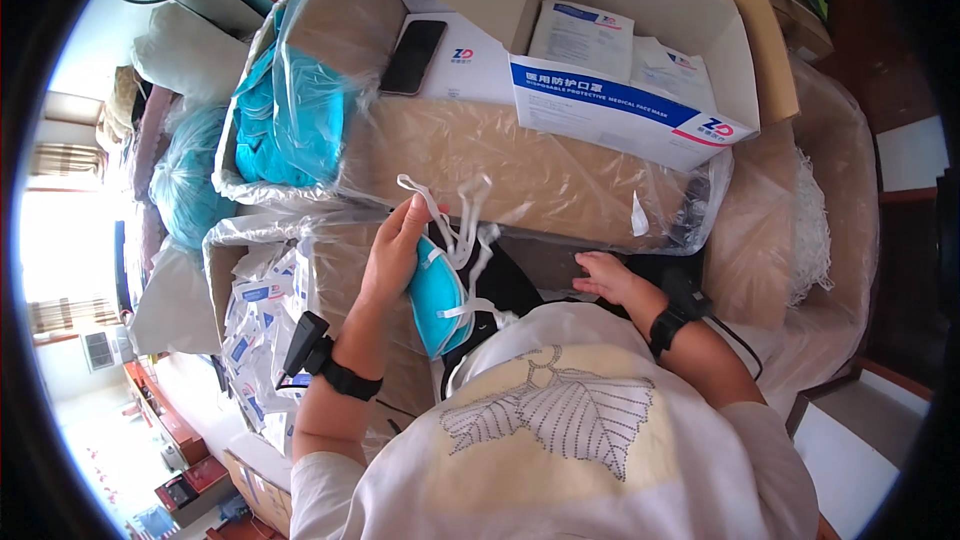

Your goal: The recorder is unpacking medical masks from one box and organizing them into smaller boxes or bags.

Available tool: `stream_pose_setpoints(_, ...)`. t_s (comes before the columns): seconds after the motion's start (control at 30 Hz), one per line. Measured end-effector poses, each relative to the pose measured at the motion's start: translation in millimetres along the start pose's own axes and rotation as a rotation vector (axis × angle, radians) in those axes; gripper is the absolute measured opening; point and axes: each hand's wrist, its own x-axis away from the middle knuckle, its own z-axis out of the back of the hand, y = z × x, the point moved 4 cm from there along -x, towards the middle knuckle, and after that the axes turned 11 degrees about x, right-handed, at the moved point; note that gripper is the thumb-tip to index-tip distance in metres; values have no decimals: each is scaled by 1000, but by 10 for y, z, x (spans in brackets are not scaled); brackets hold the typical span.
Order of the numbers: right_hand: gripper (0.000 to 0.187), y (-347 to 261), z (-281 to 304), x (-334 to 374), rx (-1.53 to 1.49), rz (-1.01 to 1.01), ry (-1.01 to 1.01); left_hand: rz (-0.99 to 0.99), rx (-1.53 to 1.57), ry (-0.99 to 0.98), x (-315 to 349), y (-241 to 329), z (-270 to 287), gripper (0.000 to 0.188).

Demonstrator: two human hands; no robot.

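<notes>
Left hand (393,258) holds a blue mask (436,305)

The mask sits at 7 o'clock from the middle of the view, in front of the shirt (560,430). The left hand's fingers close on its edge from between 10 and 11 o'clock, with white straps (465,236) looping beside them. The right hand (612,278) is well apart at 3 o'clock from the mask, its fingers loosely parted. Small packets (262,340) lie at 9 o'clock, more blue masks (290,130) at 11, a phone (413,57) at 12.
</notes>
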Motion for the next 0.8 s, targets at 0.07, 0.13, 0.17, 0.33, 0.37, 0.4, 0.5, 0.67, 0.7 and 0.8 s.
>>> stream_pose_setpoints(0.07, 25, -213, -91, 213, 74, 210, -137, -35, -33, 15, -12, 56, 4, 54)
stream_pose_setpoints(0.13, 25, -494, -186, 571, 178, 581, -161, -88, 45, 39, -24, 127, -60, 52)
stream_pose_setpoints(0.17, 27, -680, -258, 848, 246, 845, -122, -145, 51, 50, -37, 132, -60, 50)
stream_pose_setpoints(0.33, 31, -1472, -615, 2145, 653, 1701, 216, -390, -38, 123, 12, 267, -208, 43)
stream_pose_setpoints(0.37, 32, -1483, -683, 2120, 699, 1655, 181, -388, -70, 147, 20, 276, -212, 43)
stream_pose_setpoints(0.4, 33, -1472, -754, 2066, 743, 1610, 144, -406, -72, 186, 15, 287, -218, 44)
stream_pose_setpoints(0.5, 35, -1367, -878, 1874, 897, 1436, -47, -401, -22, 246, -14, 240, -247, 45)
stream_pose_setpoints(0.67, 31, -1287, -806, 1701, 860, 1221, -246, -143, 266, 292, -99, -313, 68, 45)
stream_pose_setpoints(0.7, 31, -1327, -762, 1738, 893, 1145, -294, -111, 144, 348, -45, -314, 129, 39)
stream_pose_setpoints(0.8, 35, -1306, -731, 1662, 912, 1117, -383, -846, -518, 142, 250, 267, -199, 33)
